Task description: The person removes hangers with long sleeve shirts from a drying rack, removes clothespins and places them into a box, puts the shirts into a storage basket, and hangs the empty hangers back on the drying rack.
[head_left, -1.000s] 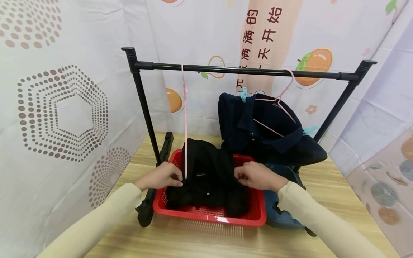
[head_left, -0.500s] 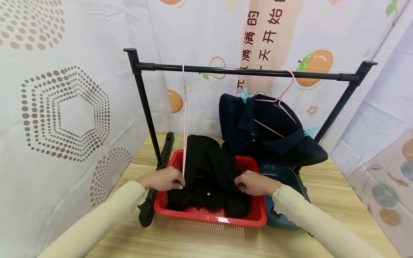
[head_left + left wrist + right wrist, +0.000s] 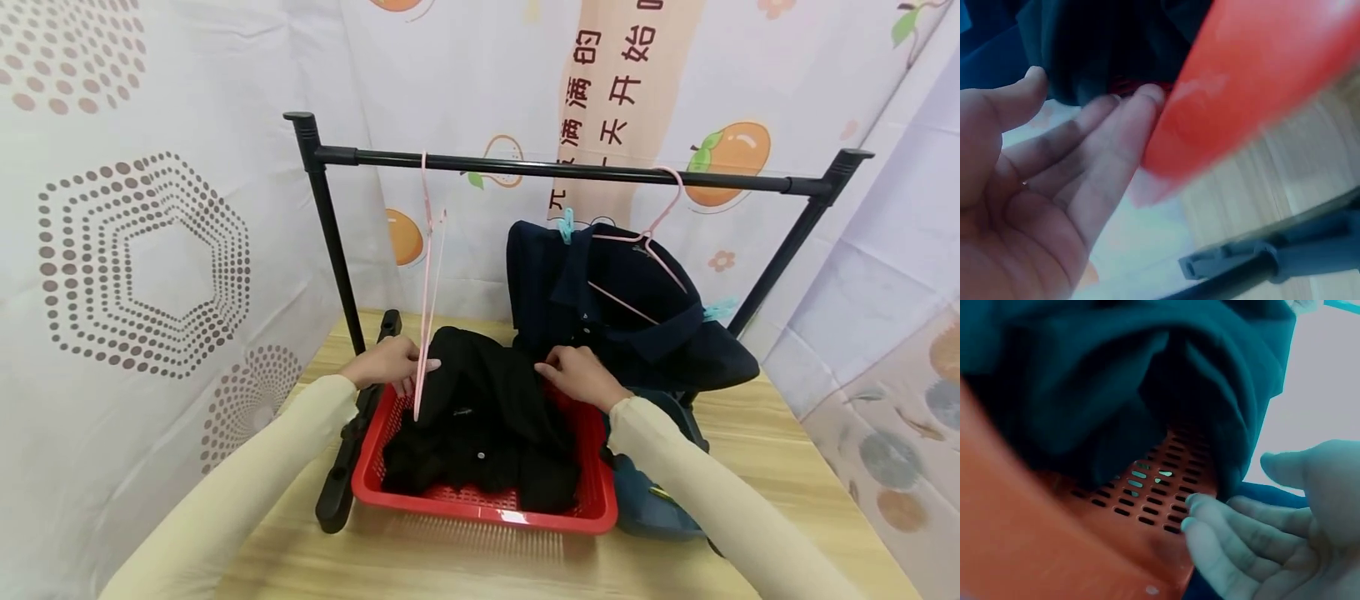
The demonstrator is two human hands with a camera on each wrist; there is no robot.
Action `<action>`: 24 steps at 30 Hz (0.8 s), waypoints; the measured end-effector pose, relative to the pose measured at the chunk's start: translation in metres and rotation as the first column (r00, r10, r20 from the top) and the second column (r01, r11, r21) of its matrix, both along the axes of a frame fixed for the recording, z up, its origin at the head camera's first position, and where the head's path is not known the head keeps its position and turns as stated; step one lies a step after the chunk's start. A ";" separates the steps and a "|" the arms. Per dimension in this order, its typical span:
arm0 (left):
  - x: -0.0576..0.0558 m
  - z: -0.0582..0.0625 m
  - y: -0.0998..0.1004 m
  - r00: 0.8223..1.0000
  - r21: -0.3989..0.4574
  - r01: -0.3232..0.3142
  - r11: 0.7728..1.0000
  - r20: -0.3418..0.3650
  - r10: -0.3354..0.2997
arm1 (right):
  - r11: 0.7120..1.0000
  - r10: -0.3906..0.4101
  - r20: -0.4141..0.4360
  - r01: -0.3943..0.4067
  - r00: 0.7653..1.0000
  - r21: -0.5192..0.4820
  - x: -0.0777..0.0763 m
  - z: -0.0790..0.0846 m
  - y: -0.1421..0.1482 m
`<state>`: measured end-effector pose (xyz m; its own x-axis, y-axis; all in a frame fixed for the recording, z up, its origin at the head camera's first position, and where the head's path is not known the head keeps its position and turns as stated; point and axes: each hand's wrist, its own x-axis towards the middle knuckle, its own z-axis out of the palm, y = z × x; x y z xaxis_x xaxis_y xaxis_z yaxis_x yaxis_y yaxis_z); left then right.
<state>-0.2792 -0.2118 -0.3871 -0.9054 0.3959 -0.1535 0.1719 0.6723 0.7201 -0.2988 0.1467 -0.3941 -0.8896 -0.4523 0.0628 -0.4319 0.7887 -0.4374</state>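
A black shirt (image 3: 487,383) with a small button lies bunched in a red plastic basket (image 3: 480,511). My left hand (image 3: 386,363) is at the basket's back left corner, behind the pink hanger (image 3: 427,300). Its fingers are extended beside the basket wall (image 3: 1229,94), thumb apart, in the left wrist view. My right hand (image 3: 581,377) is over the back right of the basket, close to the shirt. In the right wrist view its loosely bent fingers (image 3: 1235,540) are near the slotted basket wall (image 3: 1147,512) and hold nothing.
A black rack (image 3: 525,168) spans the basket. On its right hangs a navy shirt (image 3: 547,275) on a pink hanger, with light blue clips (image 3: 566,225). A dark blue basin (image 3: 652,508) stands right of the basket on the wooden table (image 3: 420,571).
Both hands have let go of the black shirt and moved back toward the rear of the basket, fingers spread. The left hand has gone behind the pink hanger, which has turned slightly.
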 end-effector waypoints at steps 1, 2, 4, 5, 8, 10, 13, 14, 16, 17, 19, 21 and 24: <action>-0.002 -0.001 0.002 1.000 0.001 -0.015 1.000 0.019 0.015 | 1.000 -0.013 0.013 0.013 1.000 0.020 -0.003 -0.001 -0.004; -0.004 -0.002 0.004 0.999 0.006 -0.022 1.000 0.031 0.022 | 0.999 -0.019 0.022 0.018 1.000 0.043 -0.006 -0.002 -0.008; -0.006 -0.003 0.007 0.998 0.025 -0.037 0.999 0.048 0.036 | 0.996 -0.025 0.039 0.022 0.999 0.081 -0.011 -0.005 -0.015; -0.007 -0.005 0.008 0.999 0.036 -0.034 0.999 0.044 0.032 | 0.995 -0.019 0.040 0.015 0.999 0.097 -0.013 -0.006 -0.018; -0.011 -0.008 0.012 1.000 0.042 -0.002 0.999 -0.009 0.002 | 0.993 -0.018 0.007 0.017 1.000 0.115 -0.016 -0.010 -0.025; -0.014 -0.008 0.015 0.997 0.033 0.043 0.999 -0.071 -0.040 | 0.992 -0.030 -0.038 0.035 0.999 0.119 -0.017 -0.012 -0.026; -0.019 -0.005 0.019 0.976 0.006 0.115 0.993 -0.188 -0.112 | 0.992 -0.053 -0.101 0.064 0.993 0.106 -0.019 -0.012 -0.026; -0.020 -0.003 0.021 0.966 0.001 0.131 0.991 -0.223 -0.127 | 0.993 -0.055 -0.122 0.067 0.991 0.099 -0.019 -0.011 -0.026; -0.021 0.000 0.022 0.950 0.004 0.141 0.990 -0.281 -0.134 | 0.995 -0.057 -0.154 0.069 0.986 0.075 -0.021 -0.008 -0.025; -0.022 0.002 0.022 0.942 0.008 0.135 0.991 -0.310 -0.126 | 0.996 -0.059 -0.167 0.069 0.984 0.058 -0.021 -0.007 -0.025; -0.023 0.004 0.021 0.930 0.007 0.107 0.994 -0.353 -0.097 | 0.998 -0.063 -0.185 0.068 0.981 0.016 -0.022 -0.003 -0.024; -0.023 0.007 0.018 0.922 -0.010 0.055 0.998 -0.384 -0.054 | 0.996 -0.079 -0.193 0.073 0.978 -0.041 -0.021 0.001 -0.023; -0.021 0.011 0.013 0.915 -0.037 -0.033 0.999 -0.403 0.015 | 0.983 -0.120 -0.194 0.089 0.974 -0.158 -0.019 0.007 -0.020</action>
<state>-0.3006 -0.1987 -0.3758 -0.9032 0.3742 0.2101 0.4246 0.7080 0.5643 -0.3176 0.1262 -0.3868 -0.8935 -0.3299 0.3048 -0.4418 0.7677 -0.4642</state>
